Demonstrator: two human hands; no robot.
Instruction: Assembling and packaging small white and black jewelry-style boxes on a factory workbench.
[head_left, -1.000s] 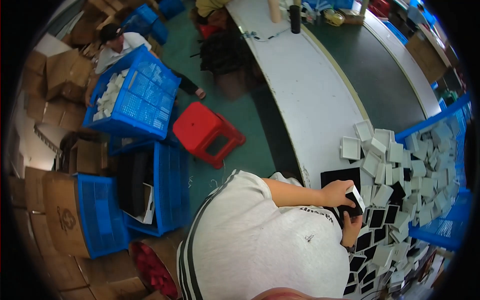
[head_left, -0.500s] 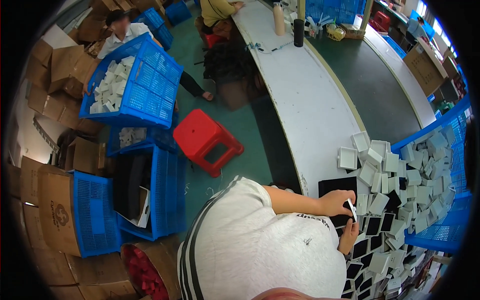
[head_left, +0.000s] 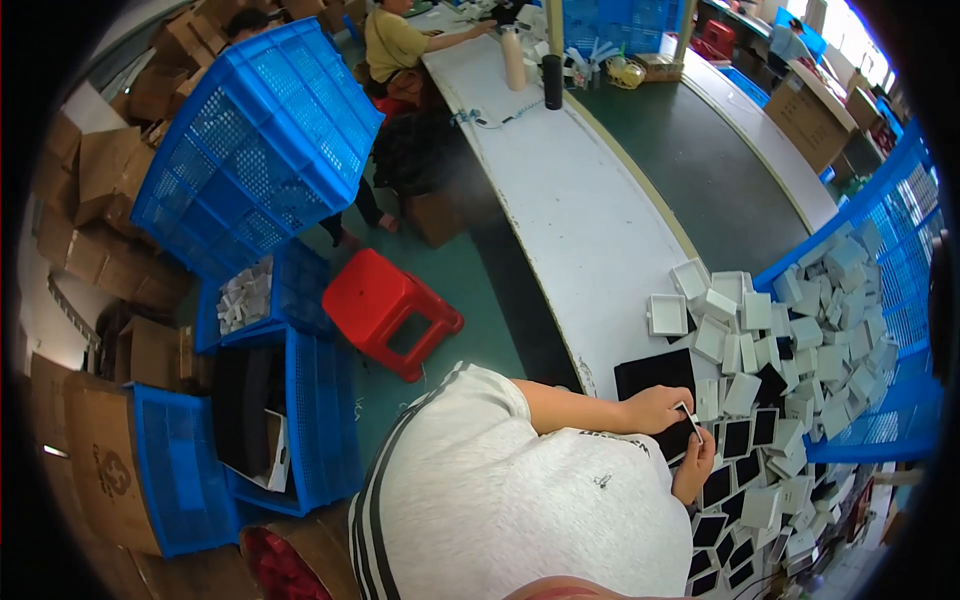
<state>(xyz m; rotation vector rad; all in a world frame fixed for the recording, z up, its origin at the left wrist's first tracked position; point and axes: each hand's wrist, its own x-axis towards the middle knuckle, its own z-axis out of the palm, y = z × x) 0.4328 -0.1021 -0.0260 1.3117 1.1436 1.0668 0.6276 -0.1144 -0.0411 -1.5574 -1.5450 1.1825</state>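
Observation:
My left hand (head_left: 655, 408) and my right hand (head_left: 694, 468) are closed on a small white box (head_left: 692, 424), which is held tilted with a dark inside. The left fingers grip its upper end and the right fingers its lower end. Under the left hand lies a flat black sheet (head_left: 648, 373) on the white table (head_left: 590, 235). Close by on the right, several white boxes with black inserts (head_left: 736, 438) lie in rows. Behind them empty white box trays (head_left: 668, 315) are piled loosely.
A blue crate (head_left: 885, 445) spilling white boxes stands on the right. To the left are a red stool (head_left: 385, 305), stacked blue crates (head_left: 325, 420) and cartons (head_left: 95, 450). A co-worker, mostly hidden, holds up a large blue crate (head_left: 260, 130). Another person (head_left: 395, 45) sits at the table's far end.
The co-worker's crate has been raised and tipped, hiding the white boxes inside and the person's head. My view has shifted slightly. Both hands still hold the small box, now turned more edge-on.

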